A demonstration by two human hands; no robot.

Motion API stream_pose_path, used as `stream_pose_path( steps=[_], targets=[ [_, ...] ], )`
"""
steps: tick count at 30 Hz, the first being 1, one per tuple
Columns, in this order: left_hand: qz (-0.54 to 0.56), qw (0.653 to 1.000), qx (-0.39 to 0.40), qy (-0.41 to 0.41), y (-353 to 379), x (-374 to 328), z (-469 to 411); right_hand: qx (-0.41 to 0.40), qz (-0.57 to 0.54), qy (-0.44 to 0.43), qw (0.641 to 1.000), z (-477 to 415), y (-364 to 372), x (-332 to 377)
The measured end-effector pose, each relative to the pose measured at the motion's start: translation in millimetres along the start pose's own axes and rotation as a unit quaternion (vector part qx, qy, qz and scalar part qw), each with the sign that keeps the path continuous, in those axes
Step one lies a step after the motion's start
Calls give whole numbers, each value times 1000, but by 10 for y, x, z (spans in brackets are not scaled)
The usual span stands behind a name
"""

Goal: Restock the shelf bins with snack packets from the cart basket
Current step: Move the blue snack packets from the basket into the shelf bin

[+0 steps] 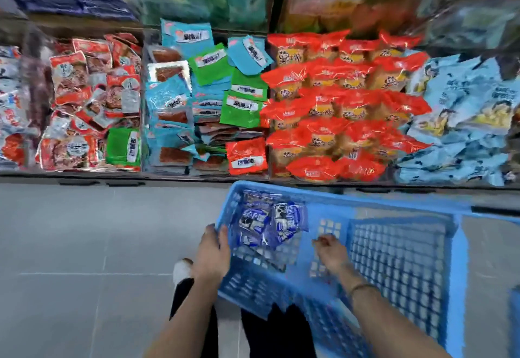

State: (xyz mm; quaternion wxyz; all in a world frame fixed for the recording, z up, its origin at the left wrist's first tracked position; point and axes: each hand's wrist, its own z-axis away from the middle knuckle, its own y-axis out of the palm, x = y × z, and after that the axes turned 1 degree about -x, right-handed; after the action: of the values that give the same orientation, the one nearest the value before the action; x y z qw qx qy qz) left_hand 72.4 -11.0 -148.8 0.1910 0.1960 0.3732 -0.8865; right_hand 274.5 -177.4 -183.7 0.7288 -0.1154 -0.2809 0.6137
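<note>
Nearly done, I judge: the shelf bins [112, 175] look full, and only a small heap of blue packets [267, 225] lies in the far-left corner of the basket [461, 259]. My left hand [212, 250] grips its rim; my right hand [329, 250] curls inside (too blurred to tell if it pinches anything)

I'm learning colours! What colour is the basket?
Light blue basket, clearest in the head view.

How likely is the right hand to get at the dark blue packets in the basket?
Probably yes: the right hand is inside the blue basket, beside the dark blue packets, which lie uncovered with only bare mesh floor between. The left hand grips the rim, clear of that path.
</note>
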Motion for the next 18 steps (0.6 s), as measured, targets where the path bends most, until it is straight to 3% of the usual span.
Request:
stream_pose_path(
  steps=[5, 10, 14, 18],
  targets=[
    [-74, 988, -119, 62, 216, 180, -58, 0, 11, -40, 999, -498, 179, 132],
    [-112, 977, -157, 85, 275, 213, -82, 7, -70, -57, 996, -872, 390, 295],
    [-119, 975, -163, 92, 281, 219, -72, 81, -146, 1, 986, -916, 439, 198],
    [-122, 974, -163, 103, 258, 170, -53, 139, -149, 58, 977, -860, 464, 41]
  ],
)
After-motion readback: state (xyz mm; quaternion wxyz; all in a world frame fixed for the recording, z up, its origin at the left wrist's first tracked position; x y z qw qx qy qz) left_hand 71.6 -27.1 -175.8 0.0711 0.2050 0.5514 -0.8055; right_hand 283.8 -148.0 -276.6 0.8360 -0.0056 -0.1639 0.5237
